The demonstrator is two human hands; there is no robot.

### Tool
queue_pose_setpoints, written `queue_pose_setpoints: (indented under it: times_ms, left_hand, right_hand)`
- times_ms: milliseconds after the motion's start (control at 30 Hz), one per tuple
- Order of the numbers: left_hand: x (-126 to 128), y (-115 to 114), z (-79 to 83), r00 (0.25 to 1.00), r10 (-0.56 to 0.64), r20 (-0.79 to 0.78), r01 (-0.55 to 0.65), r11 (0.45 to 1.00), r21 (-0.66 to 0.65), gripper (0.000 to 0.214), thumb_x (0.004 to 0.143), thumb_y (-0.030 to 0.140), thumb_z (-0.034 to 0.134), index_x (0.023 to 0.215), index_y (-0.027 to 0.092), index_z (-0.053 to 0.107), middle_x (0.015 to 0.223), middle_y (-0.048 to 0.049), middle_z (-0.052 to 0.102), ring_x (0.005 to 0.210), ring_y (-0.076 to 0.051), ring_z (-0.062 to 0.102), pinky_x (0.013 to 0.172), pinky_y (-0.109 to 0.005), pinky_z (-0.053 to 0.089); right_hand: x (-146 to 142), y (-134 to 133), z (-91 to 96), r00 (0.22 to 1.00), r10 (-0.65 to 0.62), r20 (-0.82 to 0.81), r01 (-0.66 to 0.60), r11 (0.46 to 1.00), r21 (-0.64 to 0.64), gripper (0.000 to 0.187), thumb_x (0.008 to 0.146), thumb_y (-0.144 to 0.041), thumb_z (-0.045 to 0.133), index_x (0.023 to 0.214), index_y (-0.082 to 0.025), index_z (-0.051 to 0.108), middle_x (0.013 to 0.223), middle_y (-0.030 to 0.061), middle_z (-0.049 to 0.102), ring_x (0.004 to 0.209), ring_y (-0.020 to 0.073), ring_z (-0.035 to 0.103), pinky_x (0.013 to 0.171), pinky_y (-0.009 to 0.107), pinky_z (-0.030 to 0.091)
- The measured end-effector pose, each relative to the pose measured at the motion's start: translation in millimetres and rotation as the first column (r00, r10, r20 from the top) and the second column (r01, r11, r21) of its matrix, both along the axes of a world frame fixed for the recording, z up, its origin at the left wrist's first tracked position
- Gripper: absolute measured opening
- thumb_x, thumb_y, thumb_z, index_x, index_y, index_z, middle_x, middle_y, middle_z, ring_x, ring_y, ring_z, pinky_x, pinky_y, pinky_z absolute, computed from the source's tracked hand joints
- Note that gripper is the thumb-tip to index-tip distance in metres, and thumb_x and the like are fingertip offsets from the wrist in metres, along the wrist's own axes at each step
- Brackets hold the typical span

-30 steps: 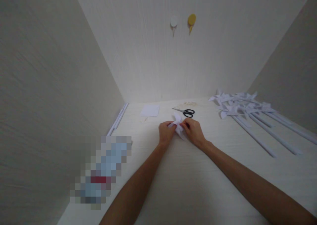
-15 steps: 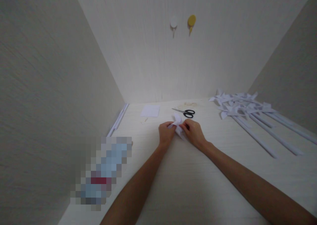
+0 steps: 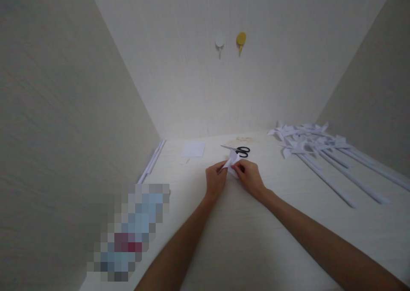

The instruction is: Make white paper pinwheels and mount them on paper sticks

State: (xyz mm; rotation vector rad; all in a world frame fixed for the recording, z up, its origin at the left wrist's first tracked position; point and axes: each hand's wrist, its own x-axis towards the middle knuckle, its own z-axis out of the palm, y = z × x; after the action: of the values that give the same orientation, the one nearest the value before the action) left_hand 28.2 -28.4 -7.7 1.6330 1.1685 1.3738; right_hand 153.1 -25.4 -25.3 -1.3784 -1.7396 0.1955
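Between my two hands is a white paper pinwheel (image 3: 233, 157), its folded blades sticking up. My left hand (image 3: 215, 180) is closed on its left side. With thumb and fingers pinched, my right hand (image 3: 249, 174) grips it near the middle; the fingertips partly hide the paper. Just behind the pinwheel lies a pair of scissors (image 3: 242, 151) with black handles, blades pointing left. A square sheet of white paper (image 3: 193, 148) lies flat on the table, to the left beyond my left hand.
Several finished paper pinwheels (image 3: 297, 145) on rolled paper sticks (image 3: 328, 180) are heaped at the right. Rolled paper tubes (image 3: 152, 160) lie along the left wall. A blurred-out item (image 3: 134, 227) sits at the front left. White and yellow hooks (image 3: 241, 38) hang on the back wall.
The view has tilted up slightly, so the things on the table appear lower. Both hands keep hold of the pinwheel, which now stands closer in view to the scissors and covers part of them.
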Motion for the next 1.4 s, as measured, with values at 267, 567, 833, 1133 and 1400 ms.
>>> queue_pose_setpoints:
  times_ms: [267, 567, 833, 1133, 1400]
  left_hand:
    - [1, -2, -1.5, 0.998, -0.023, -0.053, 0.026, 0.998, 0.057, 0.032, 0.068, 0.006, 0.048, 0.093, 0.017, 0.066, 0.095, -0.0031, 0.066, 0.087, -0.018, 0.061, 0.081, -0.03, 0.045]
    - [2, -3, 0.9, 0.997, -0.014, -0.071, 0.016, 0.999, 0.037, 0.031, 0.069, 0.006, 0.049, 0.092, 0.018, 0.066, 0.094, -0.0023, 0.066, 0.087, -0.017, 0.062, 0.08, -0.031, 0.046]
    - [0, -2, -5.0, 0.986, 0.03, -0.162, -0.006, 0.989, 0.148, 0.034, 0.067, 0.003, 0.048, 0.095, 0.014, 0.064, 0.097, -0.0058, 0.066, 0.091, -0.016, 0.06, 0.085, -0.031, 0.044]
    - [-2, -4, -8.1, 0.957, 0.137, -0.256, -0.012, 0.9, 0.436, 0.04, 0.065, -0.003, 0.044, 0.097, 0.013, 0.062, 0.096, -0.0087, 0.065, 0.09, -0.016, 0.059, 0.083, -0.032, 0.046]
    - [-4, -2, -15.0, 0.967, 0.069, -0.245, 0.081, 0.829, 0.553, 0.043, 0.069, -0.002, 0.04, 0.099, 0.02, 0.06, 0.107, -0.0072, 0.06, 0.101, -0.016, 0.053, 0.088, -0.035, 0.043]
  right_hand:
    - [0, 0, 1.1, 0.998, -0.03, -0.048, 0.03, 1.0, 0.002, 0.019, 0.074, -0.023, 0.051, 0.061, -0.014, 0.06, 0.056, 0.0026, 0.058, 0.05, 0.0118, 0.048, 0.05, 0.023, 0.034]
    - [0, 0, 1.2, 0.998, -0.028, -0.062, 0.029, 1.0, 0.01, 0.019, 0.073, -0.024, 0.051, 0.06, -0.014, 0.06, 0.055, 0.0026, 0.057, 0.05, 0.0119, 0.046, 0.051, 0.023, 0.033]
    - [1, -1, 3.0, 0.992, -0.008, -0.127, 0.011, 1.0, 0.024, 0.017, 0.072, -0.023, 0.051, 0.059, -0.015, 0.058, 0.055, 0.0022, 0.056, 0.051, 0.0124, 0.047, 0.051, 0.024, 0.034]
    - [2, 0, 2.9, 0.964, 0.062, -0.26, -0.059, 0.998, 0.02, 0.016, 0.073, -0.024, 0.048, 0.061, -0.015, 0.056, 0.052, 0.0014, 0.055, 0.048, 0.0125, 0.051, 0.049, 0.023, 0.039]
    - [3, -5, 8.3, 0.932, 0.108, -0.346, -0.096, 0.994, 0.051, 0.013, 0.066, -0.016, 0.044, 0.056, -0.016, 0.053, 0.052, 0.0008, 0.054, 0.049, 0.0134, 0.05, 0.048, 0.023, 0.039]
